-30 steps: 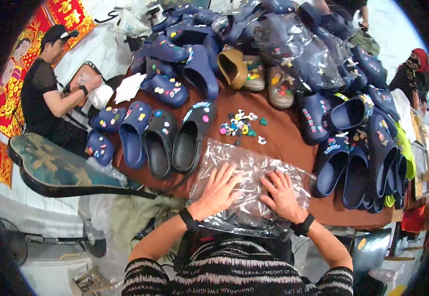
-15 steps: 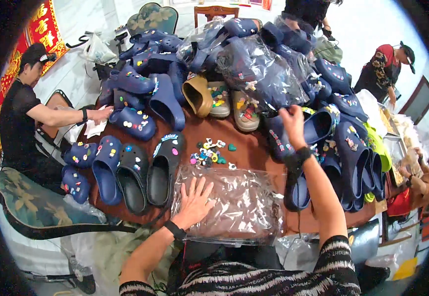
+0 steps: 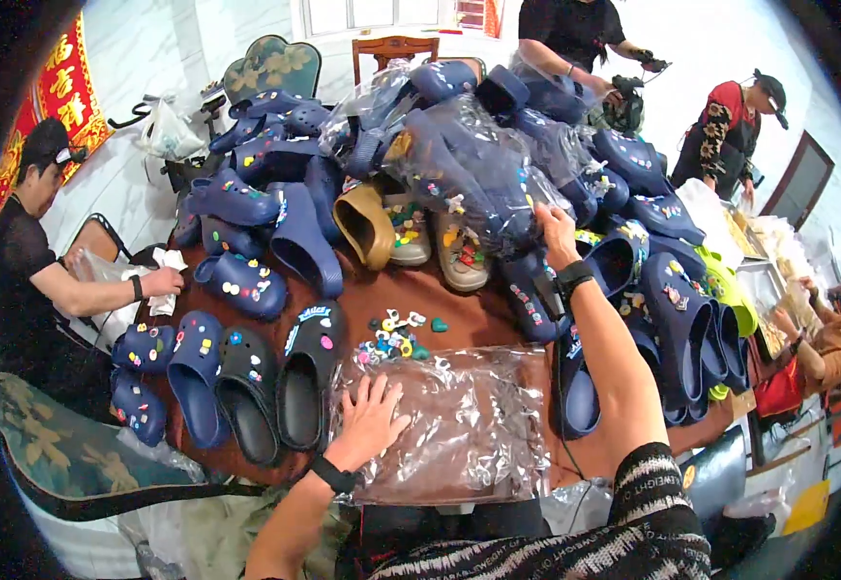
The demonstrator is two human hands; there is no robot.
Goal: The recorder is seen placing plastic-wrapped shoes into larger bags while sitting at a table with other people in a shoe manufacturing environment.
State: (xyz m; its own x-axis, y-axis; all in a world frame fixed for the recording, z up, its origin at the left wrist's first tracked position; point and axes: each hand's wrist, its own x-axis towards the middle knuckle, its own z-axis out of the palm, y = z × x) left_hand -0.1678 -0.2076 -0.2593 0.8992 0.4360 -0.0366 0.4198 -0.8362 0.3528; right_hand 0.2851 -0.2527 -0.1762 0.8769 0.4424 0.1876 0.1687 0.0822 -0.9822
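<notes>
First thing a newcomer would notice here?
The heap of navy clogs in clear bags fills the back of the brown table, and the right hand reaches into it. Nearer, the left hand lies flat on a crinkled clear plastic bag, with small colourful charms just beyond.

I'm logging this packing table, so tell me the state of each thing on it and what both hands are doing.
Left hand: flat, fingers spread, pressing on the clear bag.
Clear bag: lying flat at the table's near edge, crinkled.
Right hand: raised, touching the bagged clogs.
Bagged clogs: heaped, wrapped in clear plastic.
Loose charms: scattered on the table.
Black clogs: unbagged, side by side.
</notes>
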